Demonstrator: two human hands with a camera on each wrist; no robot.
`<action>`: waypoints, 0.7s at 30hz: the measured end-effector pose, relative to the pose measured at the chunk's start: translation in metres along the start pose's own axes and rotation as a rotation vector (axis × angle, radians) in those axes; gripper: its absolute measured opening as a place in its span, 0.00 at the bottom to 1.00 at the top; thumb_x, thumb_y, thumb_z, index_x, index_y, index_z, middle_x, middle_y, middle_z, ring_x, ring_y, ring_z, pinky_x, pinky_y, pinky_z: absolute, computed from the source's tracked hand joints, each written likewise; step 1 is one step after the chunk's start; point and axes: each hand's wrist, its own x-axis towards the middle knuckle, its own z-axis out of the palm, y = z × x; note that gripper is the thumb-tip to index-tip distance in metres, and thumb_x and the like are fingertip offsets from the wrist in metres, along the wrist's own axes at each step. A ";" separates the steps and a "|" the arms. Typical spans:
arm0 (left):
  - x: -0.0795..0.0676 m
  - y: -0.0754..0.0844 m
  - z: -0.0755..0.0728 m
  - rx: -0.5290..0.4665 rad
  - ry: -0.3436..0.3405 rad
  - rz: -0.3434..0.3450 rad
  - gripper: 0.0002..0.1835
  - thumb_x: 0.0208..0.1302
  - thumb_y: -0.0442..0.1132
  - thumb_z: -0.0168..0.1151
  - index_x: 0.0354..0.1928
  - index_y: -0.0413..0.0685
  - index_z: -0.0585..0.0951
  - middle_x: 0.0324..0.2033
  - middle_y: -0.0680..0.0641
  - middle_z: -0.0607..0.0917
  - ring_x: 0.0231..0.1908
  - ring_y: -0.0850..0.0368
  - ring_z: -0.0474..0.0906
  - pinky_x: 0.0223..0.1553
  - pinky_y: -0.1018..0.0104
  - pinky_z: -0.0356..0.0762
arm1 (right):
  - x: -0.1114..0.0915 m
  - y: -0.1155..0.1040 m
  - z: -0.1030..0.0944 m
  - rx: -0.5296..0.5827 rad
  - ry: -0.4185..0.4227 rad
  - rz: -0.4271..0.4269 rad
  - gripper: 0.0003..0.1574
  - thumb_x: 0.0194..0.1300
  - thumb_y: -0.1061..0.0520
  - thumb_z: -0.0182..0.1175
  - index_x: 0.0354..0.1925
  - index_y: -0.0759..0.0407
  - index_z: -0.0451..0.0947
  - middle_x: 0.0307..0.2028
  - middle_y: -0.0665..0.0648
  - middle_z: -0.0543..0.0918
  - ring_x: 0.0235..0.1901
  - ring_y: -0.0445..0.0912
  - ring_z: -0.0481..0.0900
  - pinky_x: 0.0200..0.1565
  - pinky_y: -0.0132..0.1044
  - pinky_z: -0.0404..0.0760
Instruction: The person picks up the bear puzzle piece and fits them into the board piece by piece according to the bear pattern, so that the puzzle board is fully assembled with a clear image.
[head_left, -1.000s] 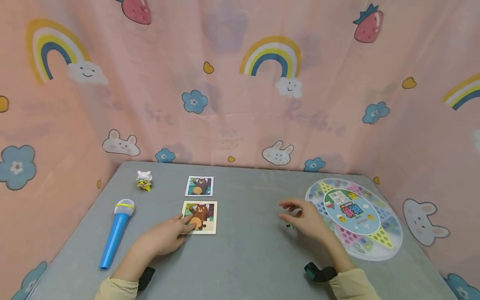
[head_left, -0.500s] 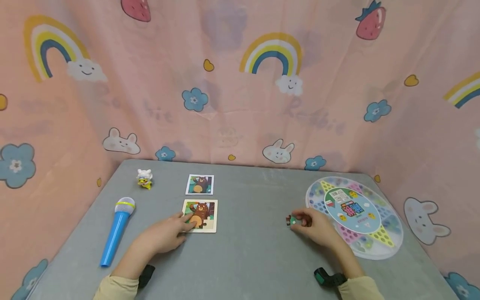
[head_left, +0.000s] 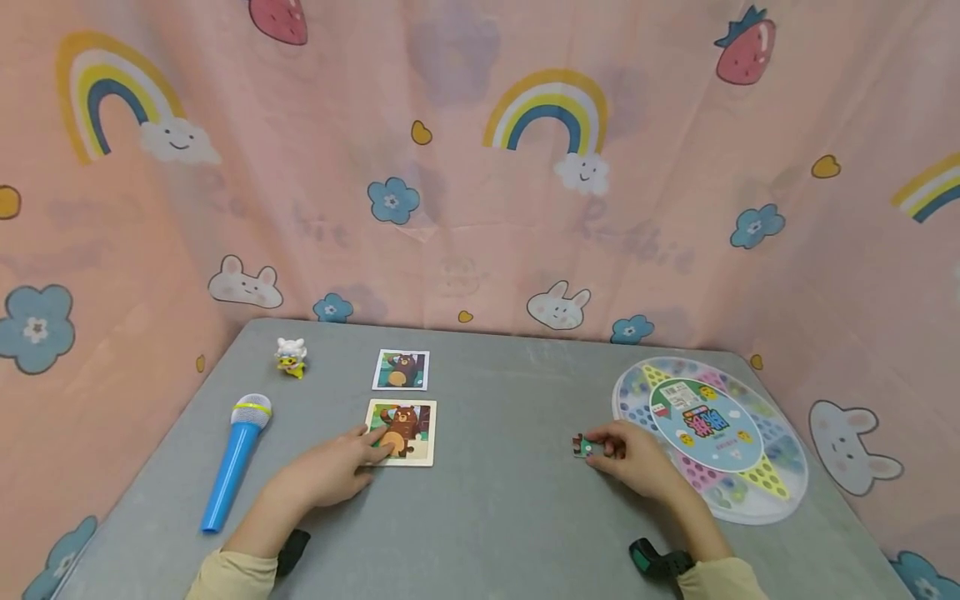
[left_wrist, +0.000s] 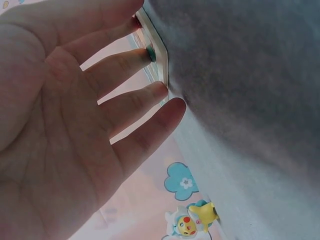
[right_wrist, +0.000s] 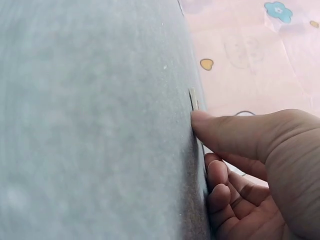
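Note:
A wooden bear jigsaw puzzle (head_left: pixel 422 452) lies near the table's middle left, with a bare beige patch at its lower right. My left hand (head_left: pixel 333 469) rests on its left side, fingertips touching the board; in the left wrist view the fingers (left_wrist: pixel 131 105) are extended along the board's edge. A small green and brown puzzle piece (head_left: pixel 585 447) is at the middle right. My right hand (head_left: pixel 636 455) pinches its right end between thumb and fingers, low at the tabletop. Just the thin edge of the piece (right_wrist: pixel 194 96) shows past the thumb in the right wrist view.
Behind the puzzle lies a matching bear picture card (head_left: pixel 401 370). A blue toy microphone (head_left: pixel 231 467) and a small white and yellow figurine (head_left: pixel 290 358) are at the left. A round Chinese checkers board (head_left: pixel 705 421) sits right beside my right hand. A pink curtain (head_left: pixel 465 167) hangs behind.
My right hand came down, took hold of the puzzle piece and drew slightly right. Over the last half second it has barely moved. The left hand stays on the puzzle.

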 end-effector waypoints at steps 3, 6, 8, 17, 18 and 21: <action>0.001 0.000 0.000 -0.005 -0.006 -0.011 0.24 0.70 0.30 0.68 0.67 0.40 0.82 0.75 0.34 0.72 0.75 0.24 0.63 0.69 0.29 0.68 | 0.000 0.001 0.001 -0.027 0.007 -0.030 0.14 0.65 0.61 0.74 0.49 0.64 0.87 0.33 0.51 0.77 0.30 0.36 0.70 0.32 0.31 0.72; 0.001 0.000 0.000 -0.005 -0.013 -0.025 0.24 0.70 0.30 0.68 0.68 0.42 0.83 0.75 0.35 0.72 0.75 0.25 0.62 0.69 0.30 0.68 | -0.001 0.001 0.002 -0.044 0.012 -0.053 0.14 0.66 0.62 0.73 0.49 0.64 0.86 0.33 0.50 0.77 0.31 0.35 0.70 0.32 0.31 0.72; 0.001 0.000 0.000 -0.003 -0.016 -0.031 0.24 0.70 0.30 0.68 0.68 0.42 0.83 0.75 0.35 0.72 0.75 0.25 0.63 0.69 0.30 0.68 | -0.002 0.000 0.003 -0.044 0.016 -0.056 0.13 0.67 0.62 0.73 0.49 0.64 0.86 0.33 0.50 0.77 0.31 0.35 0.70 0.32 0.31 0.72; 0.001 0.001 -0.001 -0.006 -0.017 -0.037 0.24 0.70 0.31 0.69 0.68 0.43 0.83 0.75 0.36 0.73 0.76 0.26 0.62 0.69 0.30 0.68 | -0.001 0.000 0.004 -0.046 0.032 -0.064 0.12 0.67 0.62 0.73 0.48 0.64 0.86 0.33 0.50 0.77 0.31 0.36 0.70 0.32 0.31 0.72; 0.001 0.001 -0.001 -0.008 -0.018 -0.038 0.24 0.70 0.31 0.69 0.68 0.43 0.83 0.75 0.36 0.72 0.76 0.26 0.62 0.69 0.29 0.68 | -0.001 0.000 0.004 -0.048 0.035 -0.063 0.12 0.67 0.62 0.73 0.47 0.64 0.86 0.33 0.50 0.77 0.31 0.36 0.70 0.32 0.31 0.72; 0.001 0.001 -0.001 -0.011 -0.018 -0.039 0.24 0.70 0.31 0.69 0.68 0.43 0.83 0.75 0.36 0.72 0.76 0.26 0.62 0.69 0.29 0.68 | -0.001 0.001 0.004 -0.048 0.037 -0.055 0.12 0.67 0.62 0.73 0.48 0.63 0.85 0.33 0.50 0.77 0.31 0.35 0.70 0.32 0.31 0.73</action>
